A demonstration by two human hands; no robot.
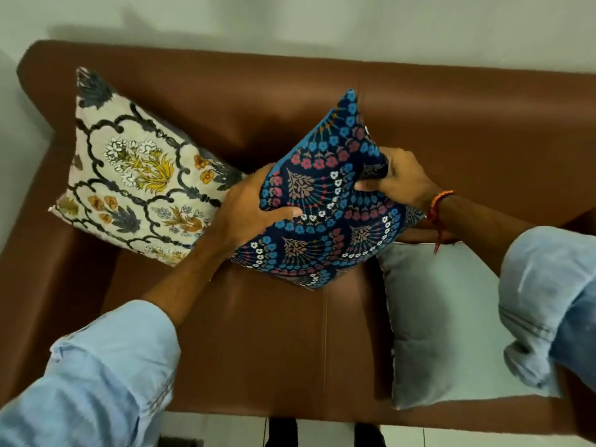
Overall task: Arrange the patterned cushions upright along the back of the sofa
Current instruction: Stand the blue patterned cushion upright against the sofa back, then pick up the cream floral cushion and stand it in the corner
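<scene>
Plain grey cushion, white wall

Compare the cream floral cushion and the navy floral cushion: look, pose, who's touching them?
Colour: the cream floral cushion has a pale ground with dark scrollwork and yellow flowers; the navy floral cushion is dark blue with blue, pink and white blooms.
Pose: the cream one leans in the sofa's left corner; the navy one is tilted mid-seat.
Contact: the cream one is free; the left hand and right hand grip the navy one.
Shared: both square and patterned.

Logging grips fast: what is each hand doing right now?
Left hand: closed on the blue cushion, gripping its left edge.
Right hand: closed on the same cushion's right edge.
</scene>
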